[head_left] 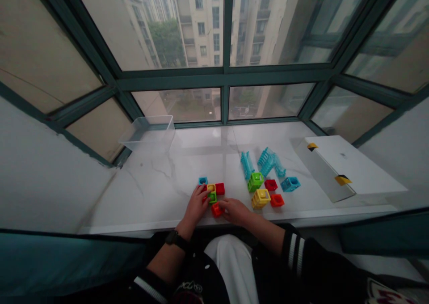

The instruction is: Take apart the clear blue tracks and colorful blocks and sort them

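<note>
Left hand (196, 202) and right hand (235, 211) work close together just below the centre of the frame, near each other but apart. The left spreads its fingers over a small cluster of plastic blocks: a bright blue hollow block (203, 180) at the top, a yellow block (211, 188) and a lime-green block (212, 198) by the fingertips, and a red block (220, 188) on the right. Its flat, covering pose suggests it steadies the group; whether it grips any piece, I cannot tell. The right hand's fingertips touch an orange-red hollow block (216, 210) just below the green one; the thumb's hold is hidden, so a firm pinch is unconfirmed.

The left forearm, with a black wristband (176, 240), slants up from the lower left; the right forearm comes in low from the lower right, wrist near the white marble-patterned sill (161, 208).

Loose pieces sit right of centre, probably kept there within the right hand's reach: a tall green block (255, 182), a tall yellow block (260, 198), a blue open block (290, 184), two red blocks (271, 185) and translucent blue slatted pieces (266, 162). A clear plastic bin (150, 136) stands at the left, perhaps set aside for working room.
</note>
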Motion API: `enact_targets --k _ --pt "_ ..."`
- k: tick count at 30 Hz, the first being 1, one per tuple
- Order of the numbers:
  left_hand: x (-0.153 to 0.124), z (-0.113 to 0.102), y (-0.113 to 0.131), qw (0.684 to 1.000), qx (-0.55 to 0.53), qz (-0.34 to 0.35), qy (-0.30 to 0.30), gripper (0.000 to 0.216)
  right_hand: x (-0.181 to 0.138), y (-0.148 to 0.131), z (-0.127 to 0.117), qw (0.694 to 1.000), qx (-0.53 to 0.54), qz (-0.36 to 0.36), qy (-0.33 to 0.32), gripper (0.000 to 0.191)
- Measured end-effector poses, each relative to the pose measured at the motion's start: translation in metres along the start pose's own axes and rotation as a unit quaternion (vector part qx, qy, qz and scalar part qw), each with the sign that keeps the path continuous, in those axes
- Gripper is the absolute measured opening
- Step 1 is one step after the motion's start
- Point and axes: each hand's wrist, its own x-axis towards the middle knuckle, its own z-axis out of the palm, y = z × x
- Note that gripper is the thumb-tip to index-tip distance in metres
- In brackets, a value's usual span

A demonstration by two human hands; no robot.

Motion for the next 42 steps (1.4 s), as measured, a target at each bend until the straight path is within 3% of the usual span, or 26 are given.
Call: enact_targets --k 4,8,14,18,21,32,38,42 --pt "0.000 -0.001 0.002 1.000 0.000 0.003 0.004 0.038 -0.016 -0.005 -0.025 0.995 0.084 0.003 0.047 0.015" --pt "0.000 -0.009 0.014 0.999 -0.005 0.007 0.033 0.036 -0.026 -0.014 -0.055 0.967 0.214 0.002 0.135 0.002" --pt "-0.001 -0.041 0.068 0.982 -0.161 0.046 0.086 0.038 -0.029 -0.025 -0.078 0.925 0.299 0.002 0.237 0.017" --pt "-0.008 -0.058 0.104 0.949 -0.303 0.059 0.055 0.047 -0.028 -0.029 -0.080 0.919 0.295 0.005 0.260 0.020" --pt "-0.012 -0.062 0.118 0.939 -0.336 0.067 0.035 0.059 -0.029 -0.031 -0.079 0.920 0.297 -0.001 0.256 0.020" --pt "-0.012 -0.058 0.124 0.956 -0.280 0.062 0.061 0.051 -0.031 -0.036 -0.081 0.922 0.287 0.002 0.261 0.018" --pt "-0.012 -0.066 0.131 0.960 -0.228 0.128 0.103 0.044 -0.029 -0.036 -0.077 0.912 0.294 -0.022 0.286 0.050" --pt "-0.012 -0.069 0.134 0.963 -0.169 0.170 0.123 0.046 -0.032 -0.038 -0.084 0.916 0.267 -0.055 0.295 0.047"
